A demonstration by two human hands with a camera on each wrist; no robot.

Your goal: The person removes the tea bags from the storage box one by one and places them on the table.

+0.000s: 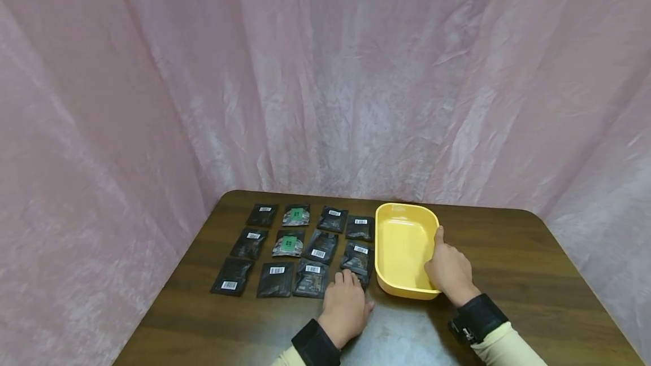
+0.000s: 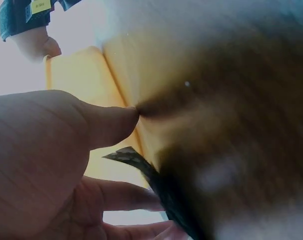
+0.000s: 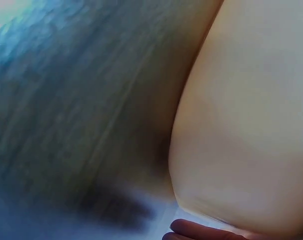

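My left hand (image 1: 344,304) is over the near end of the right-hand column of black sachets, its fingertips touching a black sachet (image 2: 164,192) that it partly hides in the head view. In the left wrist view this sachet's edge bends up by the fingers, while the thumb stays apart from it. My right hand (image 1: 450,270) holds the right wall of a yellow tray (image 1: 404,292), with one finger lying along the rim. Only fingertips (image 3: 196,230) of that hand show clearly in the right wrist view.
Several more sachets lie in rows left of the tray; most show a white barcode label, such as one sachet (image 1: 275,281), and two show green labels, one being a sachet (image 1: 288,243). The brown wooden table (image 1: 519,264) meets a pink curtain (image 1: 325,100) behind.
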